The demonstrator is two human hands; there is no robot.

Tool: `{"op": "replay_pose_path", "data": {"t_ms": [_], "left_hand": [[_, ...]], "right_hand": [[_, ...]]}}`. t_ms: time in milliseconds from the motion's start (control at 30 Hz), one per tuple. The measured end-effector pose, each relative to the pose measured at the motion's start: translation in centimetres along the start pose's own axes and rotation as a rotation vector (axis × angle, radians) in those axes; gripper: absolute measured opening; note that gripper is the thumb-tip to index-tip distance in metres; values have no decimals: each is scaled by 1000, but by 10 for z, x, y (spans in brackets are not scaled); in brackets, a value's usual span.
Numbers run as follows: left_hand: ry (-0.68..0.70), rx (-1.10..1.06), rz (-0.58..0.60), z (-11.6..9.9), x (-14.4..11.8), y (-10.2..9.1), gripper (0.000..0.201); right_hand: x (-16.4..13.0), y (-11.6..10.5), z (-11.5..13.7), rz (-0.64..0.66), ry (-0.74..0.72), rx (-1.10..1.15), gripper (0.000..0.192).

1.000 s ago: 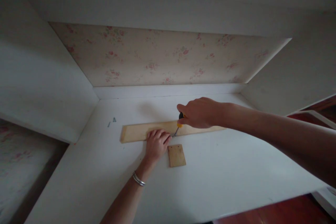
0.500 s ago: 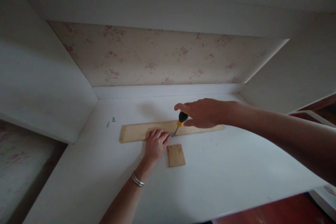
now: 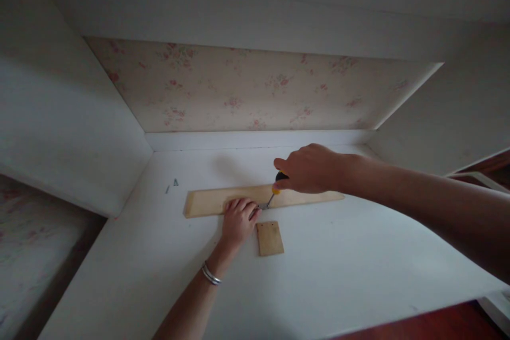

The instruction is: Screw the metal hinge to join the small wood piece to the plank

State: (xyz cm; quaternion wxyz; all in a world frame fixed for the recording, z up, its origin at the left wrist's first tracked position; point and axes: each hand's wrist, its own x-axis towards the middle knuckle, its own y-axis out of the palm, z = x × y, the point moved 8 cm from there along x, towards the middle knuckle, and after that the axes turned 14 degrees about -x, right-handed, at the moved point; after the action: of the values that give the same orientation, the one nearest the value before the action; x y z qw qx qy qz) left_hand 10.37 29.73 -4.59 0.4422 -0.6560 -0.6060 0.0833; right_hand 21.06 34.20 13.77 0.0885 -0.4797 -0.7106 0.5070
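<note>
On a white surface lies a long, pale wooden board [image 3: 207, 202]. My left hand [image 3: 239, 218] rests over its near edge with curled fingers. A small flat metal piece [image 3: 263, 206] sits on the board, and its left part goes between my left thumb and index finger. My right hand [image 3: 311, 170] is closed round a screwdriver [image 3: 275, 188] with a black and yellow handle. The screwdriver's shaft slants down, its tip at the metal piece. Just below the board lies a small wooden block [image 3: 270, 238] with two dark holes near its upper edge.
Left of the board lie small metal bits [image 3: 176, 182], one shaped like an A. White panels [image 3: 59, 101] stand on both sides, and a ledge [image 3: 255, 16] runs overhead. Flowered wallpaper [image 3: 255, 90] covers the back. Red flooring [image 3: 430, 324] shows beyond the surface's front edge.
My right hand has turned a little around the screwdriver handle, which now shows less. My left hand keeps its place on the board. The whole view has shifted slightly.
</note>
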Motion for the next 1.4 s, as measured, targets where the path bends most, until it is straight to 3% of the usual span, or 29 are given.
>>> {"op": "replay_pose_path", "data": {"t_ms": [100, 167, 267, 400, 467, 533, 667, 767, 833, 1000, 1133, 1267, 1333, 1400], "left_hand": [[3, -7, 6, -1, 0, -1, 11], [5, -13, 9, -1, 0, -1, 11], [7, -13, 7, -1, 0, -1, 11], [12, -11, 4, -1, -1, -1, 12], [9, -13, 11, -1, -1, 0, 12], [8, -16, 15, -1, -1, 0, 12], [24, -28, 16, -2, 0, -1, 13], [22, -27, 27, -2, 0, 0, 14], [14, -19, 31, -1, 0, 0, 14], [10, -13, 31, -1, -1, 0, 15], [37, -34, 42, -2, -4, -2, 19], [83, -32, 67, -6, -9, -4, 27], [97, -13, 90, -9, -11, -4, 29], [101, 7, 112, -12, -12, -2, 31]], "right_hand": [[-1, -1, 9, 28, -80, 38, 53], [0, -2, 7, 28, -41, -12, 45], [1, -4, 4, 33, 11, -10, 56], [1, -3, 9, 47, -65, 39, 52], [2, -5, 5, 24, -14, -22, 47], [3, -5, 2, 18, 18, -29, 55], [3, -2, 7, 32, -68, 46, 54], [4, -2, 1, 26, -14, -24, 45], [4, -1, -2, 31, 27, -26, 56], [4, -1, 5, 4, -68, 20, 48], [5, 0, -2, 13, 47, -39, 56], [4, 2, 4, 53, -36, 33, 49], [3, 1, 1, 36, -11, -15, 44], [3, 1, -4, 20, 50, -53, 50]]}}
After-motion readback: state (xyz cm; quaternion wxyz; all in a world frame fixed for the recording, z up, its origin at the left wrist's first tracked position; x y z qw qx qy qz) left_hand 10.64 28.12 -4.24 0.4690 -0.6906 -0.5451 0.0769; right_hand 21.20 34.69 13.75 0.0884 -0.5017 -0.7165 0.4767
